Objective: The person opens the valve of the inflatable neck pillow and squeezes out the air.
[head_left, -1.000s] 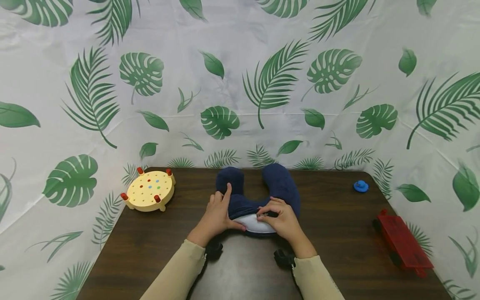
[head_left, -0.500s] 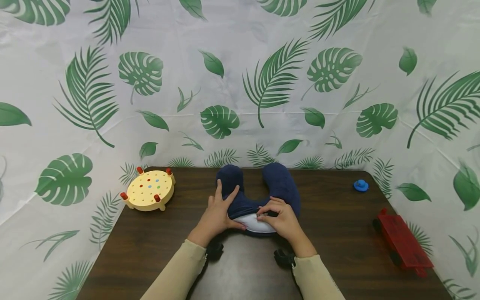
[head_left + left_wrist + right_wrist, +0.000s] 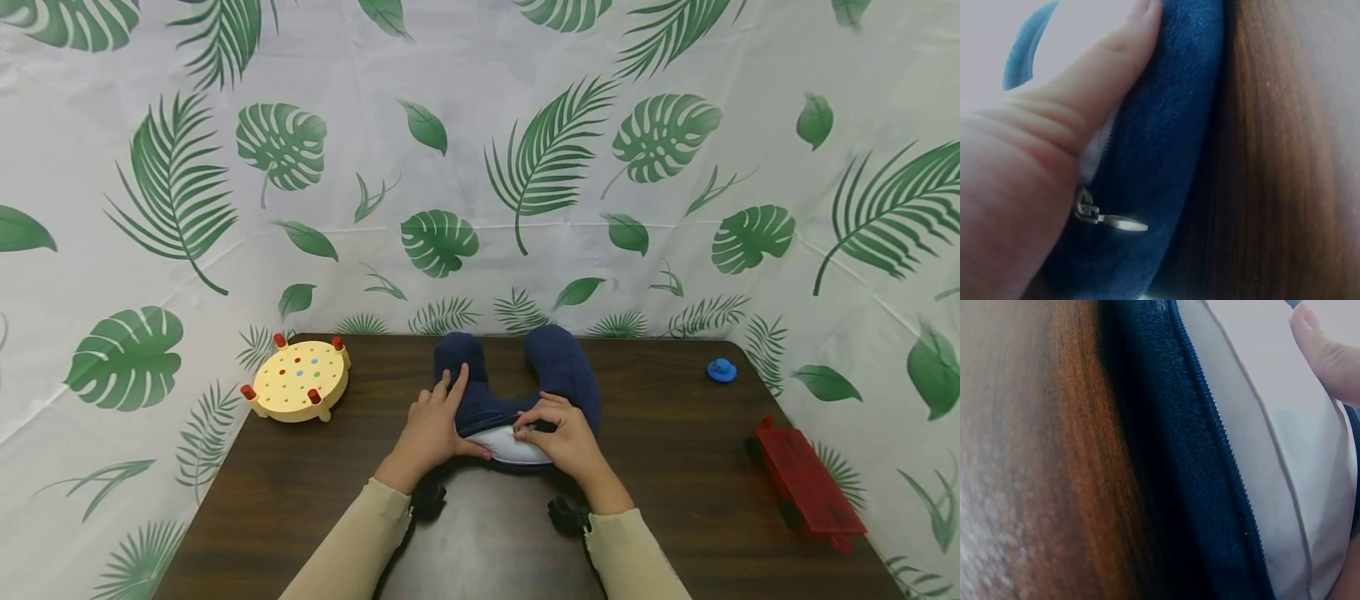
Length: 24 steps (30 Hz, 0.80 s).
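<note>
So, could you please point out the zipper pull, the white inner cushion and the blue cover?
zipper pull (image 3: pixel 1112 219), left wrist view, on its metal tab.
white inner cushion (image 3: pixel 512 448), head view, on its exposed middle.
blue cover (image 3: pixel 561 358), head view, on its right lobe.

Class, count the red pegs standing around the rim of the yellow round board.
4: back left, back right, front left, front right, all on the yellow board. Others may be hidden.

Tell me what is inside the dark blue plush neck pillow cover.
Through the unzipped opening of the dark blue plush neck pillow cover, a white fabric inner cushion shows. Both hands and the cover hide the rest of it.
</note>
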Each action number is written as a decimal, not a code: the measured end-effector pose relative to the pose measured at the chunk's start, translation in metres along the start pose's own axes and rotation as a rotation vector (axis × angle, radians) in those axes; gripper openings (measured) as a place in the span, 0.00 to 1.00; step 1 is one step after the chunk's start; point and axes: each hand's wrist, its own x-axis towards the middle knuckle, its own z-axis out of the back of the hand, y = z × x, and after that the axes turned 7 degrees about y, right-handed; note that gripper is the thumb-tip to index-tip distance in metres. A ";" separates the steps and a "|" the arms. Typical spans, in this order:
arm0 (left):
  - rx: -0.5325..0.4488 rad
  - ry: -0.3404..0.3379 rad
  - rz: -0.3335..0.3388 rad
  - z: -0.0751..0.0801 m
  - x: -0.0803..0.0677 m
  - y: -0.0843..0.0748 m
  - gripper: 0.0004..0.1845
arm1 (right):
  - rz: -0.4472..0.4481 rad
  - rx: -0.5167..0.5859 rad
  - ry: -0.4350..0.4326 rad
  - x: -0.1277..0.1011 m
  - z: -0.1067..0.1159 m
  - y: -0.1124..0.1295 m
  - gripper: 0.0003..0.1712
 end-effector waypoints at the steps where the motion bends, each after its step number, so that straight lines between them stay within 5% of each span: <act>1: 0.000 0.002 0.001 0.000 0.000 0.000 0.83 | 0.003 0.001 0.000 0.000 0.000 0.000 0.12; 24: 0.042 -0.038 0.005 -0.003 0.000 0.000 0.90 | -0.007 -0.005 0.018 0.000 0.001 0.000 0.12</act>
